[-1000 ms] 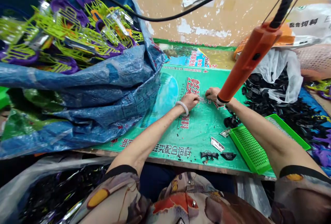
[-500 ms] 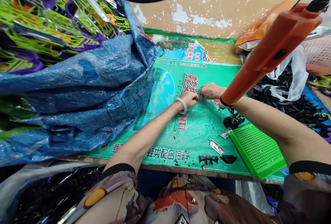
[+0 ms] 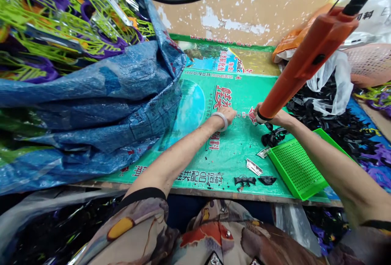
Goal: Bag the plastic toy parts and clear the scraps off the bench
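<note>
My left hand (image 3: 226, 116), with a pale band at the wrist, rests on the green printed sheet (image 3: 195, 155). Its fingers are curled together, and whatever they hold is hidden. Small greyish bits (image 3: 240, 114) lie right beside its fingertips, too fine to name. My right hand (image 3: 276, 117) is farther right, largely behind a hanging orange power screwdriver (image 3: 301, 63); its fingers are covered, so I cannot tell whether it grips anything. Just below that hand lies a clump of black plastic parts (image 3: 273, 136).
A green perforated basket (image 3: 297, 171) sits under my right forearm. Silver plates (image 3: 254, 167) and black pieces (image 3: 245, 180) lie near the front edge. A blue tarp sack (image 3: 122, 81) of lime and purple parts bulges at left. Black parts (image 3: 330, 122) are heaped at right.
My right hand has moved right, away from the small bits and behind the screwdriver. My left hand stays by the bits. The view has shifted slightly.
</note>
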A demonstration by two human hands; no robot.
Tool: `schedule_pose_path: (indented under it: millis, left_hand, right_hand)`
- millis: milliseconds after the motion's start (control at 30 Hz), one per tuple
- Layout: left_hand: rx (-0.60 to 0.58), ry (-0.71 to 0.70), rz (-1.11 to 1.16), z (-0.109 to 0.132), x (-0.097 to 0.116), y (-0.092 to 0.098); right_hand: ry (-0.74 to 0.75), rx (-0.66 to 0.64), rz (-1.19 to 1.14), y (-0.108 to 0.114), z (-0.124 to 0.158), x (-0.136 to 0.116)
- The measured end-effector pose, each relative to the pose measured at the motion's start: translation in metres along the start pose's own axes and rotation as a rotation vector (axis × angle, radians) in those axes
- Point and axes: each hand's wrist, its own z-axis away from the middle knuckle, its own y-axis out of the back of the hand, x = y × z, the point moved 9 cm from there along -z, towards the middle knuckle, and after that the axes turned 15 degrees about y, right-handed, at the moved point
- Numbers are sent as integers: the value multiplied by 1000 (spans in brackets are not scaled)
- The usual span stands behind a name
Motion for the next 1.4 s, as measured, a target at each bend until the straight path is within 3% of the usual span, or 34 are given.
schedule_pose_path:
  millis: [67, 133, 267, 367, 433, 533, 767, 933, 1400]
  left_hand:
    - [19, -46, -26, 4, 5, -1]
    - [62, -73, -16, 7, 5, 0]
    - [88, -58, 74, 3, -9, 0]
    - [75, -71, 128, -2, -17, 0]
    - [82, -92, 153, -4, -19, 1]
    - [107, -112, 191, -7, -22, 2]
    - [115, -59, 372, -13, -36, 0]
    - [69, -89, 422, -13, -36, -1]
    - [68, -14, -4, -11, -11, -2]
  right_hand:
    - [-15, 53, -202, 5, 45, -32]
    - [4, 65, -367, -5, 88, -76]
    - [154, -143, -423, -77, 152, -159]
    - [215, -189, -103, -127, 171, -180]
    - [256, -121, 86, -139, 172, -183]
    - [284, -19, 139, -140, 171, -179]
    - [238, 79, -81, -131, 170, -163]
    - [174, 235, -236, -131, 172, -151]
    - [195, 315, -183, -128, 174, -156]
